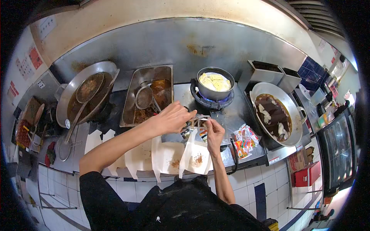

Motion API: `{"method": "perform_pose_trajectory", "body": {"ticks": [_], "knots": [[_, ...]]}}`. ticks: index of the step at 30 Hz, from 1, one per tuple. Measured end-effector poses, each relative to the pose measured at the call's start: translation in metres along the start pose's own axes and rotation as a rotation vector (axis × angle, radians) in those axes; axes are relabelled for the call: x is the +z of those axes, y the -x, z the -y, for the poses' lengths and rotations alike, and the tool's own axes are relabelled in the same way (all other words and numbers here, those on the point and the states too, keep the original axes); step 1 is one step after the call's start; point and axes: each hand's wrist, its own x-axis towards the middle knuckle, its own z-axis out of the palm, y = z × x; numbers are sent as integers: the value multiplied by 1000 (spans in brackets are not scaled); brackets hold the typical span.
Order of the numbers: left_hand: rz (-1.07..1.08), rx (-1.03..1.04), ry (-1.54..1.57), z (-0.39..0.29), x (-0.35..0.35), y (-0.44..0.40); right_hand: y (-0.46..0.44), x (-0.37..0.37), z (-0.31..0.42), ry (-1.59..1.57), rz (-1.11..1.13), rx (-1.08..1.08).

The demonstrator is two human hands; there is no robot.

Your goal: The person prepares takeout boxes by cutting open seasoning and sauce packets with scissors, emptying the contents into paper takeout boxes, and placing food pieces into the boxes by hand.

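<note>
The pot [210, 94] stood on the lit burner [204, 101]. The right hand [215, 134] was located in front of the pot, its grip clamped on a thin pale piece [202, 117], also in front of the pot. The left hand [174, 117] was positioned front-left of the pot; its grip state could not be determined. Open boxes [163, 151] stood front-left of the pot; sachets [243, 144] lay front-right.

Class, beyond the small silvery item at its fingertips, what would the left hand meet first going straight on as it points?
Probably the right hand, close ahead, though depth is unclear.
</note>
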Motion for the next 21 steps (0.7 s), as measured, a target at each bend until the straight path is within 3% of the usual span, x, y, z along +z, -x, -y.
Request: {"method": "perform_pose_trajectory", "body": {"ticks": [4, 6, 10, 13, 18, 21], "knots": [[92, 0, -6, 4, 3, -3, -7, 3, 5, 6, 35, -15], [-81, 39, 31, 8, 11, -3, -8, 0, -6, 30, 33, 4], [-95, 51, -33, 13, 14, -11, -14, -4, -14, 17, 99, 19], [17, 26, 12, 15, 15, -15, -17, -3, -13, 28, 95, 31], [-170, 92, 40, 20, 28, -18, -18, -4, -23, 48, 68, 112], [-68, 54, 33, 18, 26, -24, -22, 3, -19, 2, 45, 109]]}}
